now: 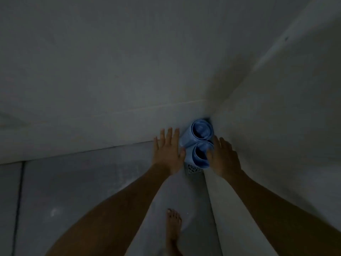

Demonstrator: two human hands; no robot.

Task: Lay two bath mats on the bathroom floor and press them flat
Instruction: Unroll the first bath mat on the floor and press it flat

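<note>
- The two bath mats stand rolled and upright in the floor corner where the two walls meet, touching each other: the far roll point(202, 130) against the corner, the near roll point(201, 154) just in front of it.
- Both look like pale blue, smooth sheet wound into open tubes; I judge them light, springy and a little slick, likely to uncoil once released.
- My left hand point(168, 150) is flat beside the rolls, fingers point(169, 133) straight and slightly spread, thumb touching the near roll's side.
- My right hand point(224, 157) reaches over the near roll's rim; its fingers look loosely curved, though whether they grip yet I cannot tell.
- I'd take each tube around its middle, squeezing gently so it doesn't collapse.
- A patterned drain grate point(193, 169) sits in the grey tiled floor point(73, 191) just before the rolls; a bare foot point(173, 228) stands nearer me.
</note>
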